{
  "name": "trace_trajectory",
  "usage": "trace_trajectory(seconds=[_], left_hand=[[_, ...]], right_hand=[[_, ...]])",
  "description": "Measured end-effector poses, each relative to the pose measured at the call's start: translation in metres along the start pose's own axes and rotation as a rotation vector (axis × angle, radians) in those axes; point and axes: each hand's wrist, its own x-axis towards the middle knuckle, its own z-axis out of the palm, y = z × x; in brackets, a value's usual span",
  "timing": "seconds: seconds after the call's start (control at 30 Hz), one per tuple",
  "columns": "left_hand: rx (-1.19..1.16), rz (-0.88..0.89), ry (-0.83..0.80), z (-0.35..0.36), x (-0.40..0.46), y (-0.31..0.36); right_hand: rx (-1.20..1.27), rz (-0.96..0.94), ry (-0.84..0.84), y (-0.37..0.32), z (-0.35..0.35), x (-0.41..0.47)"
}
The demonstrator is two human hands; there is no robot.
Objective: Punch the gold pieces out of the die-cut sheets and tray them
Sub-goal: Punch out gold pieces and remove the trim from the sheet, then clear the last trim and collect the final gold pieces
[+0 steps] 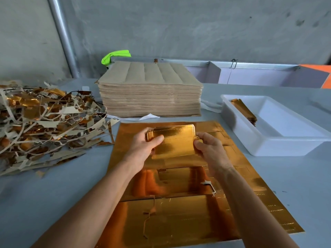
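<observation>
Far left of the frame: a tangled heap of offcuts (46,126), gold and kraft strips, spread over the grey counter (53,190). By that heap, plenty of sheets stripped already.

Upper centre: a tall stack of uncut sheets (150,90), kraft side up, a green rag (115,55) behind it against the wall. Judging by its height, most of the work left to do.

Centre, running to the lower edge: a gold die-cut sheet (188,203) lying flat, foil side up, with perforated outlines and a few torn slits showing. Several pieces seemingly still seated in it, though hard to tell under the glare.

Above that sheet, held between both hands: a small bundle of punched gold pieces (172,142), edges squared together. Left hand (143,149) at the bundle's left end, thumb on top, fingers underneath, so the grip pinching the bundle. Right hand (209,149) at the right end, thumb over the top edge, fingers curled beneath, likewise pinching it. Probably being aligned ahead of traying.

Right of the frame: a white plastic tray (268,149), near the sheet's upper right corner but apart from it. Inside, leaning against its left wall, a short row of finished gold pieces (245,111); most of the tray floor bare. Task early to middling: one handful trayed, one in hand, the stack waiting.
</observation>
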Motion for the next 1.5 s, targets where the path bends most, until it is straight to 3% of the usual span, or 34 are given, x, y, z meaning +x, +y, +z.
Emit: trace_trajectory(seconds=[0.17,0.3,0.4,0.47,0.6,0.73,0.9,1.13,1.33,1.5], left_hand=[[-0.026,0.042,-0.104,-0.01,-0.001,0.002],[0.326,0.138,-0.183,-0.015,-0.008,-0.013],[0.394,0.155,-0.191,-0.011,-0.01,-0.013],[0.361,0.162,-0.164,-0.005,-0.008,0.0],[0.136,0.042,-0.053,0.021,-0.004,0.021],[-0.178,-0.104,0.093,0.061,-0.008,0.023],[-0.291,-0.19,0.082,0.106,-0.007,0.026],[0.034,-0.057,0.021,0.146,0.029,0.049],[-0.06,-0.101,0.063,0.206,0.067,0.062],[0.122,0.136,-0.073,0.252,0.094,0.063]], right_hand=[[-0.018,-0.082,-0.033,0.001,-0.009,-0.002],[-0.299,-0.058,-0.066,0.014,-0.009,-0.005],[-0.413,-0.025,-0.059,0.018,-0.009,-0.006],[-0.306,-0.046,0.009,0.011,-0.01,-0.003],[0.195,0.043,0.242,-0.009,-0.017,0.008],[0.46,0.208,0.199,-0.016,-0.013,0.007],[0.308,0.202,0.247,-0.027,-0.024,0.01],[0.049,0.073,0.264,-0.055,-0.075,0.037],[-0.04,0.054,0.258,-0.07,-0.114,0.064],[-0.02,0.097,0.509,-0.077,-0.167,0.098]])
